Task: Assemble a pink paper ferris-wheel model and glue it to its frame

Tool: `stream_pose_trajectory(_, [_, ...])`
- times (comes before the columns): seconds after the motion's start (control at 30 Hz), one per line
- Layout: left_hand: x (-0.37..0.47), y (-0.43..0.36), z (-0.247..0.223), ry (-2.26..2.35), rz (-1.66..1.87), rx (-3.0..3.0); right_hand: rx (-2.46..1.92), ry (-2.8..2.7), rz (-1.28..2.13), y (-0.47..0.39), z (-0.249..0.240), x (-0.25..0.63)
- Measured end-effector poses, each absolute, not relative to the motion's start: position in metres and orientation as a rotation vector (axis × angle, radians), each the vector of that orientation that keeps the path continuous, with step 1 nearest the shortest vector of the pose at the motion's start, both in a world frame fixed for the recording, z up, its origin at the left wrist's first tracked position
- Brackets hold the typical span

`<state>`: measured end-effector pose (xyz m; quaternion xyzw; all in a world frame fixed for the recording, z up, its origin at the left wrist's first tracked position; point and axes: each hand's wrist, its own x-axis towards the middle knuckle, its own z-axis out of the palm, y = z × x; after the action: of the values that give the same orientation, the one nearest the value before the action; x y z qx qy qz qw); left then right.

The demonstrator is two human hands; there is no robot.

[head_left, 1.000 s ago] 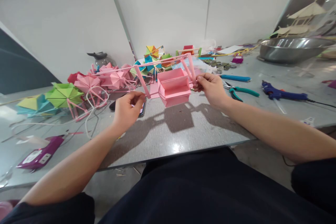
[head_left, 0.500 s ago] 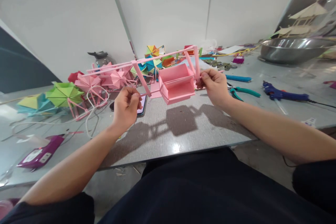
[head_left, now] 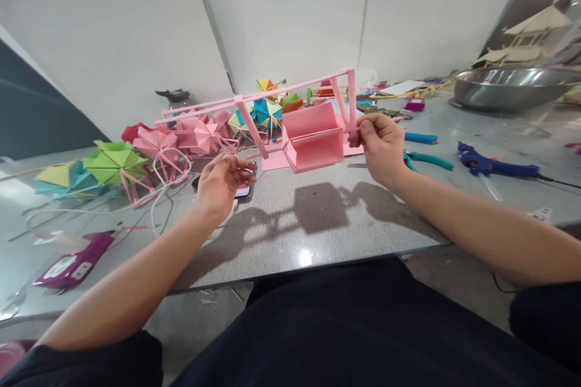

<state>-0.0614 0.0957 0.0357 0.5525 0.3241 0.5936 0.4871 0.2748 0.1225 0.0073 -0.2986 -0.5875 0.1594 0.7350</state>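
A pink paper model (head_left: 315,145), with an open box-shaped part between posts and long rails, is held above the table. My right hand (head_left: 382,148) pinches it at the lower end of its right-hand post. My left hand (head_left: 221,186) is just left of the model's thin left rod, fingers loosely curled and apart, and seems to hold nothing. Behind that hand lies a phone (head_left: 245,192), partly covered. Flat pink paper (head_left: 275,161) lies beneath the model, and its shadow falls on the table.
Folded paper umbrellas (head_left: 115,162) and a white cable stand left, near a purple power strip (head_left: 76,261). On the right lie green-handled pliers (head_left: 431,161), a blue glue gun (head_left: 494,163) and a steel basin (head_left: 508,91). The table's front edge is close to my body.
My left hand has loosened its pinch on the model's left rod and its fingers have spread. The model has moved slightly right and up with my right hand.
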Motion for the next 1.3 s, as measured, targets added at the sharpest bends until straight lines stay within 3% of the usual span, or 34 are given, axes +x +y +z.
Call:
stream_pose_trajectory(0.57, [-0.06,0.095,0.023,1.062,1.242,1.514,-0.718,-1.225,0.277,0.12,0.011,0.276])
stream_pose_trajectory(1.1, [-0.059,0.093,0.023,0.878,1.36,1.647,-0.705,-1.258,0.308,0.113,0.012,0.271])
stream_pose_trajectory(1.3, [-0.055,0.088,0.028,0.886,1.216,1.727,-0.737,-1.321,0.306,0.105,0.012,0.265])
